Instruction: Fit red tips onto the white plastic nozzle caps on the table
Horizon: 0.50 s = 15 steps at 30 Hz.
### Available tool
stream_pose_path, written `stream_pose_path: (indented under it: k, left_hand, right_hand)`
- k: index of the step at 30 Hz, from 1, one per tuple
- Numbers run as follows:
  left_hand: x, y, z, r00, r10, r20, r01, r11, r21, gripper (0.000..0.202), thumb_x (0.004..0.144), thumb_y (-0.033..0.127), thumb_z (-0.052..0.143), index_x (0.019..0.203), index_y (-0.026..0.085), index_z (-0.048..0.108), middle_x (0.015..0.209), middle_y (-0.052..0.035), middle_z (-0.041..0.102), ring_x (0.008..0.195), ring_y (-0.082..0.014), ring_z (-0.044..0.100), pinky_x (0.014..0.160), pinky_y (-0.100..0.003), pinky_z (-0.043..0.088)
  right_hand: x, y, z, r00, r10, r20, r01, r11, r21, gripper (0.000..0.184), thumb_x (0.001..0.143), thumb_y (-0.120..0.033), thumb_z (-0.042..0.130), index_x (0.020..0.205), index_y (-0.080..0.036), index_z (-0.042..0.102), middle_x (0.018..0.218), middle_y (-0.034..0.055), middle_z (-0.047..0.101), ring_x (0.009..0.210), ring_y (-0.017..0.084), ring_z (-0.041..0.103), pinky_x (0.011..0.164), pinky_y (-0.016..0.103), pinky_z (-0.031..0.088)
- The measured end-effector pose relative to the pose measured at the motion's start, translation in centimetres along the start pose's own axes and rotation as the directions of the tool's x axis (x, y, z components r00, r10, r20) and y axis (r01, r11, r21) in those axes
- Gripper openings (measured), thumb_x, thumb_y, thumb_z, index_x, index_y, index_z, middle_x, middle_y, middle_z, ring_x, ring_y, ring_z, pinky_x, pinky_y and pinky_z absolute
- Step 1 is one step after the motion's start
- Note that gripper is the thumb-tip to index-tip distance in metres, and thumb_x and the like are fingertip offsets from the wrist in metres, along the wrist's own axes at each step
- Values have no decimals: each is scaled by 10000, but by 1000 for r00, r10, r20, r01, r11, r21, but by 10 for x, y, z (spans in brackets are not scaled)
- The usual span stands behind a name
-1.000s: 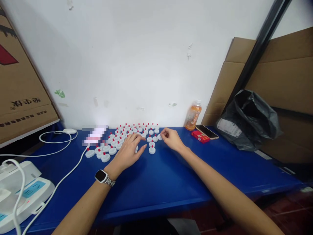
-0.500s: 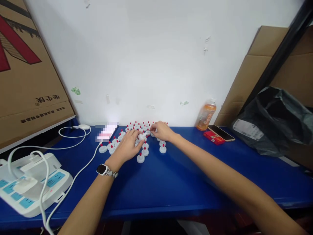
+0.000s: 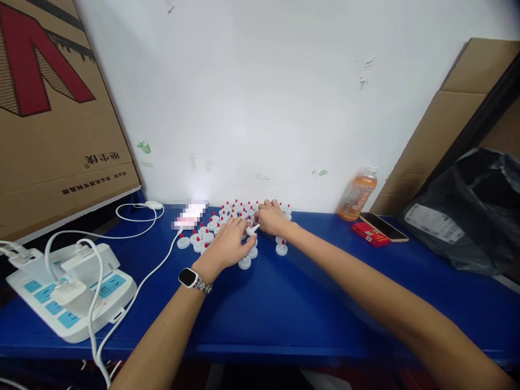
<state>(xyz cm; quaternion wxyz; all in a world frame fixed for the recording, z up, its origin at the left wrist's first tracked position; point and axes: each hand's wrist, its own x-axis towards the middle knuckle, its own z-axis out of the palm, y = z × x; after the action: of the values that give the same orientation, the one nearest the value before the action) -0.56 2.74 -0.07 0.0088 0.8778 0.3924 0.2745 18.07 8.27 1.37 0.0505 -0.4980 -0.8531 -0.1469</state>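
Observation:
Several white caps with red tips (image 3: 205,236) stand in rows on the blue table (image 3: 284,303) near the wall. My left hand (image 3: 229,244), with a watch (image 3: 190,278) on its wrist, rests over the caps with fingers curled, and one white cap (image 3: 252,229) sits tilted at its fingertips. My right hand (image 3: 271,218) is closed in a pinch just beside it, fingertips meeting the same cap. Two more caps (image 3: 281,249) stand just in front of the right wrist.
A white power strip (image 3: 73,290) with plugs and white cables lies at the left. A cardboard box (image 3: 52,108) leans behind it. An orange drink bottle (image 3: 358,195), a phone (image 3: 384,226), a red pack (image 3: 370,235) and a black bag (image 3: 471,216) sit at the right.
Both hands have come together over the caps; the left hand's fingers have curled and a cap is now tilted up between the two hands. The camera has shifted left.

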Motion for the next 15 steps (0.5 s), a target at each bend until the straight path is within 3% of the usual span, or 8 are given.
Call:
stream_pose_path:
  k: [7, 15]
  left_hand:
    - [-1, 2, -1, 1000, -16, 5, 16, 999, -30, 158, 920, 362, 491, 903, 208, 525, 920, -62, 585, 922, -252, 552, 841, -423, 463]
    - [0, -1, -2, 999, -43, 10, 43, 998, -43, 162, 919, 354, 489, 925, 196, 530, 921, -55, 581, 930, -249, 559, 841, -407, 457]
  right_hand:
    - [2, 3, 11, 1000, -6, 5, 6, 999, 38, 223, 889, -204, 528, 960, -181, 738, 1051, 133, 674, 1066, 293, 479, 879, 404, 254]
    - [-13, 16, 0, 997, 58, -41, -52, 990, 131, 249, 920, -296, 515, 991, -186, 727, 1039, 118, 656, 1036, 273, 475, 883, 395, 263]
